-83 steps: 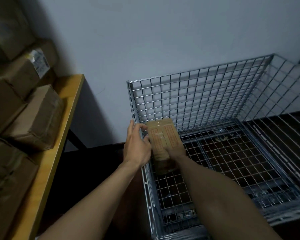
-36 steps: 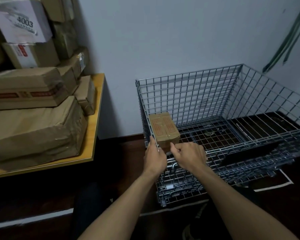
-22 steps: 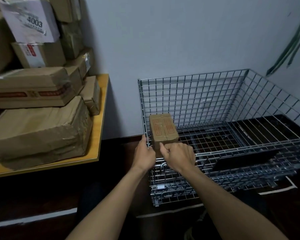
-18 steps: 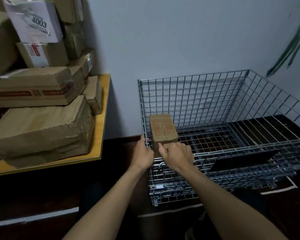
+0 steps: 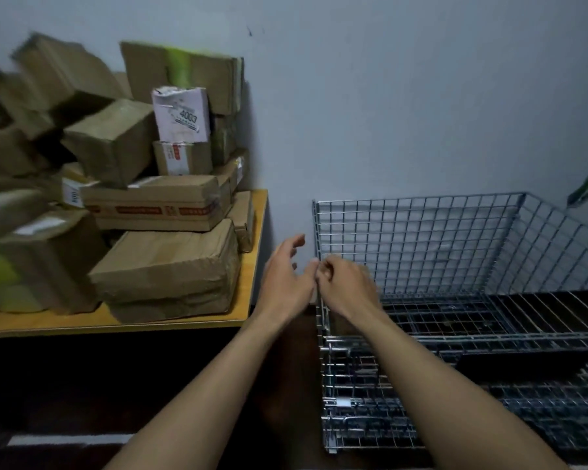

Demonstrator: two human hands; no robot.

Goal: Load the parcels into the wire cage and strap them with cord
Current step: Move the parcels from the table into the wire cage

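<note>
While the left hand hangs released, fingers spread toward the desk, the right hand curls at the wire cage corner, whether pinching wire I cannot tell; parcels sit stacked by the desk's right edge; I'd lift from the top, two-handed, or the pile may slip

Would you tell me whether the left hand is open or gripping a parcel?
Open: the left hand has its fingers spread, holding nothing, beside the wire cage.

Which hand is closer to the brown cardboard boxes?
Left. The left hand is beside the brown cardboard boxes; the right hand is farther right, by the silver wire cage.
</note>
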